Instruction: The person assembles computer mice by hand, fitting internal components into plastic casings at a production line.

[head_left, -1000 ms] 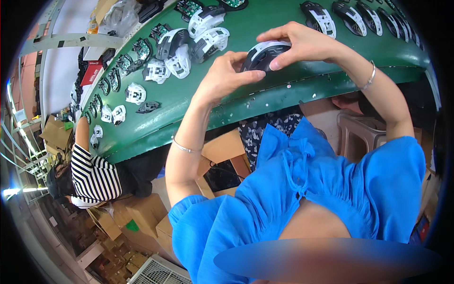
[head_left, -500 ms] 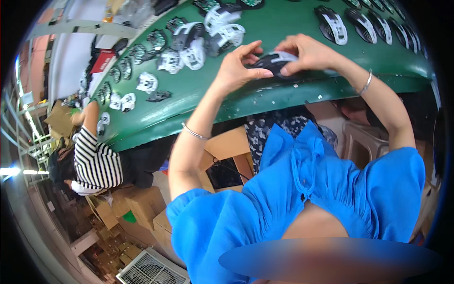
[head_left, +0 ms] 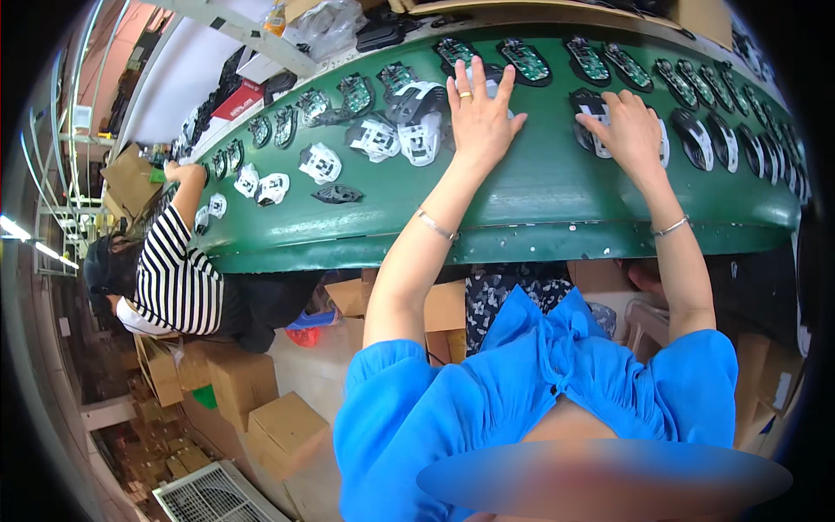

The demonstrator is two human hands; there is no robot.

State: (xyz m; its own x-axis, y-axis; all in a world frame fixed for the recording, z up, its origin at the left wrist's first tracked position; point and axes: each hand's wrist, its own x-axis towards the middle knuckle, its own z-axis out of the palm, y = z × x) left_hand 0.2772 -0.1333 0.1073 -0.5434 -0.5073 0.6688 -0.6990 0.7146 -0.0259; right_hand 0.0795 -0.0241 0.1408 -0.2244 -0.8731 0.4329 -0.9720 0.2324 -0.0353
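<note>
Both hands reach over the green desk [head_left: 539,200]: left hand [head_left: 480,113] spread flat, empty; right hand [head_left: 631,130] fingering a black-and-white shell [head_left: 600,117], grip unclear.

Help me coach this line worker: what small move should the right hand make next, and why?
Probably curl the right hand around the black and white mouse shell under its fingers and lift it. That hand already rests on the part, while the left hand lies flat on the green belt, holding nothing.

belt [head_left: 539,196]: smooth green rubbery | shells [head_left: 422,137]: plastic | boxes [head_left: 287,426]: cardboard
</note>
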